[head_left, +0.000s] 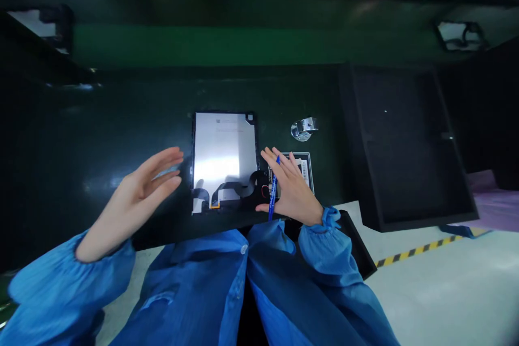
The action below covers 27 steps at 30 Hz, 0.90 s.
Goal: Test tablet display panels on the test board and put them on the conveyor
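Note:
A silver display panel [225, 157] with black flex cables along its near edge lies flat on the dark green table [121, 119]. My left hand [138, 194] hovers just left of the panel, fingers stretched out and apart, holding nothing. My right hand [290, 189] rests to the right of the panel, over a small black-framed part [305, 165]. A blue pen [273, 189] is held between its fingers, pointing down toward me. Both arms wear blue sleeves.
A shiny metal piece [303, 128] sits on the table beyond my right hand. A large black tray [409, 146] stands at the right. The table's near edge runs just above my lap; yellow-black floor tape [417, 250] shows at the right.

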{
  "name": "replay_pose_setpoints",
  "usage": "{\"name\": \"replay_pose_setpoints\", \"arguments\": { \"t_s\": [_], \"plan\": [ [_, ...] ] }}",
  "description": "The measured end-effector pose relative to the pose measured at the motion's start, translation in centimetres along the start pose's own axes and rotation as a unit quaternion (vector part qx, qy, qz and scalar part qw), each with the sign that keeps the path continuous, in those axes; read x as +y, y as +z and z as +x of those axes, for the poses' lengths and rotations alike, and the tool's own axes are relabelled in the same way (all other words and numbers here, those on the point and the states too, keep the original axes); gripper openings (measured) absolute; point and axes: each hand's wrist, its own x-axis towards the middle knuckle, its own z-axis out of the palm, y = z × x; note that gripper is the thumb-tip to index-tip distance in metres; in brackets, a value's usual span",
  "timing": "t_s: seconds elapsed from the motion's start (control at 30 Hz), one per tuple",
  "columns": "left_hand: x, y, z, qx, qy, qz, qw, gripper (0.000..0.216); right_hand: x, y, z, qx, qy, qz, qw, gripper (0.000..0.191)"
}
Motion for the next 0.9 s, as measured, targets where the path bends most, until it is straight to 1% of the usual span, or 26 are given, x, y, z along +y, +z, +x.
{"name": "replay_pose_setpoints", "arguments": {
  "t_s": [0.03,0.1,0.2,0.27,0.33,0.4,0.5,0.53,0.57,0.6,0.67,0.7,0.73,0.8,0.83,0.87,0.9],
  "plan": [
    [-0.5,-0.8,-0.5,-0.008,-0.037,-0.016,0.999,0.054,-0.1,0.1,0.2,-0.021,0.002,-0.015,1.000,0.123],
    [-0.9,-1.4,-1.1,-0.025,-0.104,-0.072,0.992,0.053,-0.2,0.2,0.7,-0.045,0.002,-0.030,0.999,0.133],
    [-0.3,-0.8,-1.3,-0.030,-0.195,-0.193,0.961,0.052,-0.3,0.4,1.1,-0.056,-0.003,-0.034,0.998,0.134],
    [0.3,-0.2,-1.0,-0.007,-0.239,-0.261,0.935,0.049,-0.4,0.5,1.2,-0.056,-0.002,-0.032,0.998,0.136],
    [0.5,0.0,-0.4,0.014,-0.263,-0.301,0.916,0.047,-0.3,0.6,1.2,-0.054,0.000,-0.024,0.998,0.140],
    [0.5,0.0,0.5,0.016,-0.277,-0.317,0.907,0.042,-0.1,0.7,1.2,-0.054,0.002,-0.010,0.999,0.141],
    [1.6,0.4,2.0,-0.019,-0.296,-0.350,0.889,0.027,0.2,0.3,1.1,-0.053,-0.001,0.044,0.998,0.137],
    [2.4,0.9,2.5,-0.031,-0.293,-0.369,0.882,0.025,0.1,-0.1,1.1,-0.048,-0.005,0.083,0.995,0.133],
    [3.4,1.5,2.9,-0.043,-0.281,-0.390,0.876,0.025,-0.1,-0.7,1.1,-0.030,-0.009,0.131,0.991,0.127],
    [4.6,2.2,3.2,-0.054,-0.257,-0.410,0.873,0.025,-0.5,-1.4,1.1,0.003,-0.009,0.183,0.983,0.119],
    [6.8,4.0,3.5,-0.088,-0.180,-0.432,0.879,0.023,-1.5,-3.1,1.1,0.095,0.008,0.269,0.958,0.101],
    [7.6,4.9,3.6,-0.125,-0.139,-0.430,0.883,0.023,-2.1,-4.0,1.2,0.140,0.024,0.295,0.945,0.094],
    [8.0,5.8,3.6,-0.176,-0.106,-0.420,0.884,0.025,-2.6,-5.0,1.2,0.174,0.044,0.305,0.935,0.089],
    [7.7,7.1,3.6,-0.273,-0.067,-0.380,0.881,0.031,-3.1,-6.5,1.2,0.216,0.089,0.286,0.930,0.081],
    [7.0,7.4,3.7,-0.299,-0.060,-0.358,0.883,0.034,-3.0,-7.1,1.1,0.234,0.115,0.262,0.929,0.076],
    [6.0,7.7,3.8,-0.303,-0.056,-0.340,0.889,0.036,-2.7,-7.4,0.9,0.256,0.140,0.236,0.927,0.070],
    [4.7,7.7,4.0,-0.283,-0.053,-0.329,0.899,0.037,-2.2,-7.4,0.8,0.281,0.162,0.215,0.921,0.062]
  ]
}}
